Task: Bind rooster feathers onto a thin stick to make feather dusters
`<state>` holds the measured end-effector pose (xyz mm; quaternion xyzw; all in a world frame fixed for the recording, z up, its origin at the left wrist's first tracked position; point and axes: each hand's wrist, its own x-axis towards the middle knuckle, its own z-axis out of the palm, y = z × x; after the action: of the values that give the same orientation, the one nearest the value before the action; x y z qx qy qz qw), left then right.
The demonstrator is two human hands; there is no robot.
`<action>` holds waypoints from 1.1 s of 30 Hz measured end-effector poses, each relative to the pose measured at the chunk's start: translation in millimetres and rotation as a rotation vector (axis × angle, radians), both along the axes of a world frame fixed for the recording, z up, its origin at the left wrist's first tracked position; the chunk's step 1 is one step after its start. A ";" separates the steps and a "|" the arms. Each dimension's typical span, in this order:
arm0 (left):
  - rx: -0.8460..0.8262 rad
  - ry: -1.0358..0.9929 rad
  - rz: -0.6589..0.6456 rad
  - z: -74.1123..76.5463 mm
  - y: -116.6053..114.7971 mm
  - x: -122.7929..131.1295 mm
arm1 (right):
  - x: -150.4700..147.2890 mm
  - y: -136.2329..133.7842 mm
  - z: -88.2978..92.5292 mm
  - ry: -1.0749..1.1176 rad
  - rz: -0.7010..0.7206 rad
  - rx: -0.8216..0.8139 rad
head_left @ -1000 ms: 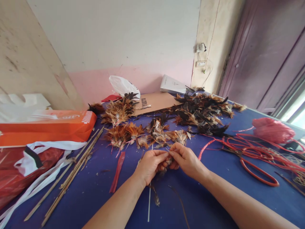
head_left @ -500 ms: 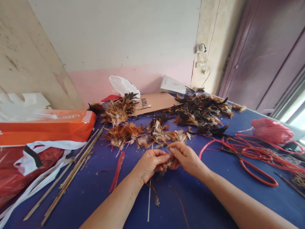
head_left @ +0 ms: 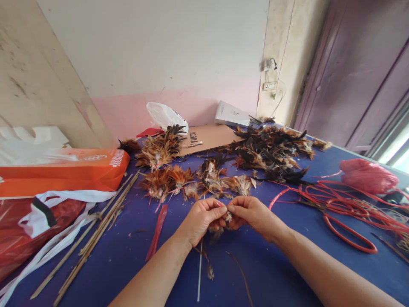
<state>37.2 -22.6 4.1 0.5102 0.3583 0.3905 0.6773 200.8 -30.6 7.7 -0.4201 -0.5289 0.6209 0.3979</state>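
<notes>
While a small bunch of pale and brownish feathers (head_left: 228, 217) is pinched between the two hands, good handling here is probably a light, steady grip close to the pale part, with the quills kept together and the soft vanes left uncrushed. Having both sets of fingertips meet at one spot should help stop single feathers from slipping out. The bunch is just above the blue tabletop (head_left: 287, 268), near its front, with darker wisps hanging below the hands.

The left hand (head_left: 203, 217) has its thumb pressed down towards a bent forefinger, leaving hardly any gap, and the other fingers curl in beneath the bunch. The right hand (head_left: 251, 213) mirrors it, thumb and forefinger drawn together at the bunch's other side, the rest folded under. Whether any binding lies between the fingertips, I cannot tell. Beyond the hands lie loose tufts of orange-brown feathers (head_left: 158, 183); a flat, pinkish-red plastic strip (head_left: 157, 232) is left of the left hand.
</notes>
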 end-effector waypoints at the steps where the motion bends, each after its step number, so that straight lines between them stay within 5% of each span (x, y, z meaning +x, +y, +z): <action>1: -0.004 -0.004 -0.002 0.1 0.0 -0.2 | -0.5 -0.6 0.1 0.004 -0.004 -0.005; 22: -0.113 -0.044 -0.020 -4.6 3.9 -3.9 | -2.5 -3.6 -7.2 0.176 0.006 -0.188; 28: -0.201 -0.055 -0.049 -0.6 0.9 -2.4 | -1.9 -4.9 -0.4 0.071 -0.089 0.004; 33: -0.241 -0.108 -0.040 -0.2 1.2 -1.8 | -1.3 -9.3 9.6 -0.026 0.004 0.221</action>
<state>35.4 -21.5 3.9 0.4105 0.3555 0.3580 0.7596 199.5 -39.8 17.3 -0.3806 -0.6003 0.5540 0.4334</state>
